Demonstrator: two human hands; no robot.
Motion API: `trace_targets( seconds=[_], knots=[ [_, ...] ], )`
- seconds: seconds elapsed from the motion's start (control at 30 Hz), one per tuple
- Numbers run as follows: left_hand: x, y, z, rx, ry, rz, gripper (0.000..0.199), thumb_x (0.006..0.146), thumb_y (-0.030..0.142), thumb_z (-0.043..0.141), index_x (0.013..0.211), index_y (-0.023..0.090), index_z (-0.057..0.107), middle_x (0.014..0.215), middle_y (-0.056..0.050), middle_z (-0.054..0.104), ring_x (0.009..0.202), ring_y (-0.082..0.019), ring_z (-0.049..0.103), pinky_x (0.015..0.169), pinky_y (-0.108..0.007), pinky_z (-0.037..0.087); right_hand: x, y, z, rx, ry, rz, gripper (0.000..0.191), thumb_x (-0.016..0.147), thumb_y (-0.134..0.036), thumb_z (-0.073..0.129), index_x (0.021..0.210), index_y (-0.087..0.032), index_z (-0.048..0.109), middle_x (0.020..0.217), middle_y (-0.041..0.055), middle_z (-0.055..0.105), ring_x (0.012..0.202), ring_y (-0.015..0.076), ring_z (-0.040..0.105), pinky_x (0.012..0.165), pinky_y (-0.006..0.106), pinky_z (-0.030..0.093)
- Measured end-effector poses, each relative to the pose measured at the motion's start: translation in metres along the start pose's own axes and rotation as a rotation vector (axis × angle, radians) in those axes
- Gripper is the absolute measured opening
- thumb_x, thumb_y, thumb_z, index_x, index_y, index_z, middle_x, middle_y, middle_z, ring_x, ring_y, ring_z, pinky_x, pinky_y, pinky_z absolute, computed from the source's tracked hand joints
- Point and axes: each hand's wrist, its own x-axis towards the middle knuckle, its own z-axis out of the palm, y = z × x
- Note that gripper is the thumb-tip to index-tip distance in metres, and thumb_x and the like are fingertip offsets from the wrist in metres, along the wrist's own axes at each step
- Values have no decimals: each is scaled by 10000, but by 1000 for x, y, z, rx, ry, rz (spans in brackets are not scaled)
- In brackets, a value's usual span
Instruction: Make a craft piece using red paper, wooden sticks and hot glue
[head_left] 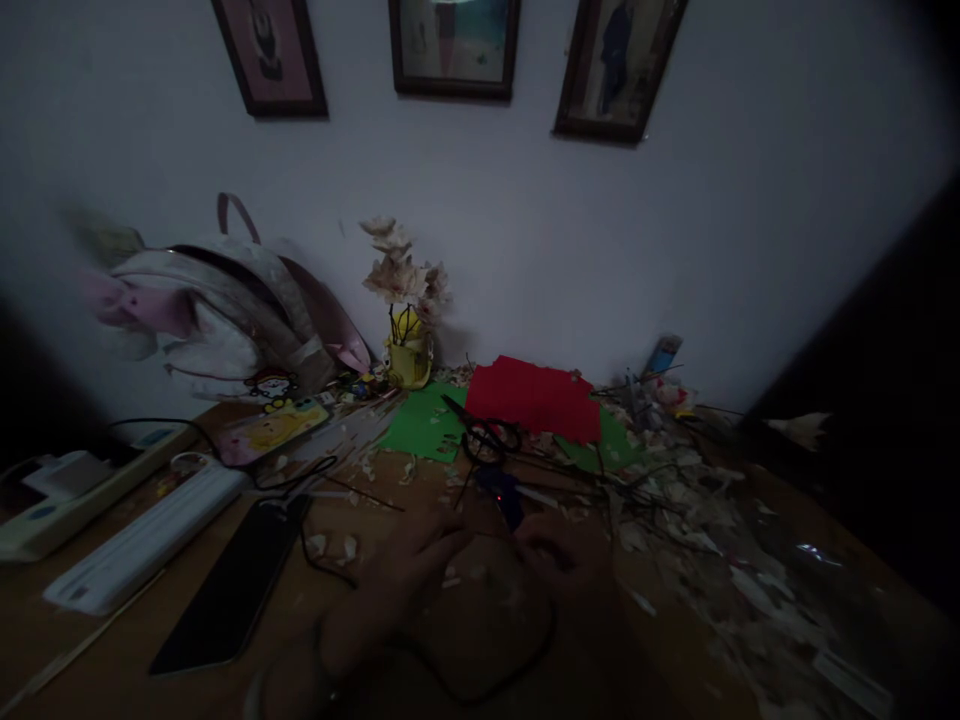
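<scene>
The light is dim, and both hands are low in the middle of the head view. My left hand (420,555) has its fingers closed around one end of a thin stick (491,536). Facing it, my right hand (559,548) is closed at the other end of this stick; its fingertips are hard to make out. Just beyond them lies a blue glue gun (501,488) with a small red light. Black-handled scissors (491,435) rest behind it, partly over green paper (424,425) and red paper (532,395).
Petal-like scraps (690,490) cover the table's right side. On the left are a black phone (232,585), a white box-shaped bar (150,540), a power strip (97,490) and a backpack (225,310). A yellow pot (410,362) of flowers stands by the wall. A dark cable loops under the hands.
</scene>
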Motion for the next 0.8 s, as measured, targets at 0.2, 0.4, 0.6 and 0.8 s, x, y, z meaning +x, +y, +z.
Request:
trace_targets(
  seconds=[0.2,0.4,0.6,0.8],
  knots=[
    [0,0,-4,9,35,-42,252,874,139,441,1069,209,584,918,-66,641,848,-162,588,704,-263,488,2,-2,-1,-28,53,-73,136,731,-154,611,819,-236,675,827,40,666,792,172,625,704,283,496],
    [-9,-5,-1,11,20,-58,261,881,138,428,1088,207,571,974,-78,635,923,-176,577,765,-287,485,2,-9,-1,10,168,57,174,698,-179,647,854,-255,659,876,32,659,816,170,619,697,260,502],
    [-14,-5,-1,21,-4,-52,272,883,137,431,1109,199,568,1008,-88,633,965,-183,568,799,-287,476,0,-11,-2,-16,76,99,158,717,-190,646,863,-246,669,776,15,688,710,156,632,606,232,501],
    [-9,-5,-1,-2,3,-29,261,892,171,419,1092,213,582,960,-73,653,909,-180,587,766,-291,484,5,-9,-3,-31,10,-52,158,733,-135,643,853,-230,681,784,22,685,737,147,638,645,229,508]
  ],
)
